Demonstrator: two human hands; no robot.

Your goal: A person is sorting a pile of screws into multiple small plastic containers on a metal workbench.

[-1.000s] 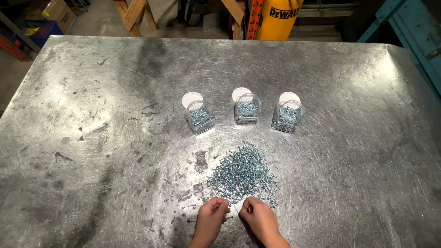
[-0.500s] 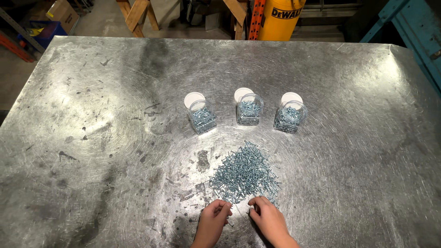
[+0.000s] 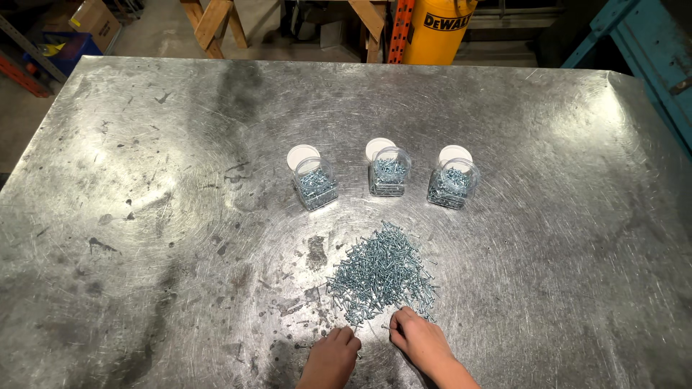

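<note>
Left hand (image 3: 331, 356) sits knuckles-up on the table (image 3: 144, 180), fingers curled, nothing visibly held. Right hand (image 3: 425, 342) beside it, fingertips at the near edge of the screw pile (image 3: 382, 274) (grip unclear). Screws look small, hard, light and slippery, best pinched one by one. Three open jars (image 3: 389, 173) wait beyond.

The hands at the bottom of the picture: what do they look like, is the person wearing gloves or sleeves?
No gloves. Both the left hand and the right hand are bare, with no rings, watch or bands to be seen. The fingers are uncovered too. The wrists and the short stretch of forearm in view show no sleeve; anything worn higher up lies outside the picture.
</note>
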